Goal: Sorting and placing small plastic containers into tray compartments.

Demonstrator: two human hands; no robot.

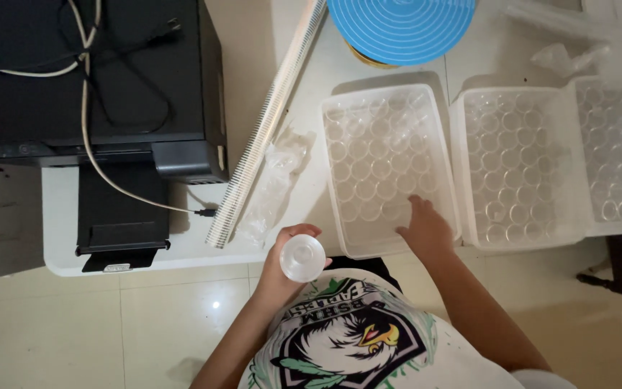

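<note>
One small clear plastic cup, or perhaps a short nested stack of them seen from above, sits in the left hand, whose fingers are curled around its wall just under the rim, low near the person's chest and off the front edge of the white tabletop. The right hand lies with its fingers spread and relaxed, gripping nothing, inside the near end of a white tray already filled with rows of the same little cups. Two more trays of cups stand just beside it to the right. A long sleeve of stacked cups lies diagonally on the tabletop, with crumpled clear wrap next to it, a blue ridged disc beyond, and a black printer at the left. Such a cup looks very light and thin-walled, so it should flex or crackle under a hard squeeze; a soft pinch at the stiffer rim seems the safest hold. Its smooth plastic is likely slippery, and nested cups may cling together, so peeling one off probably calls for a thumb at the rim. Being so light, it could tip easily when set down among its neighbours.
</note>
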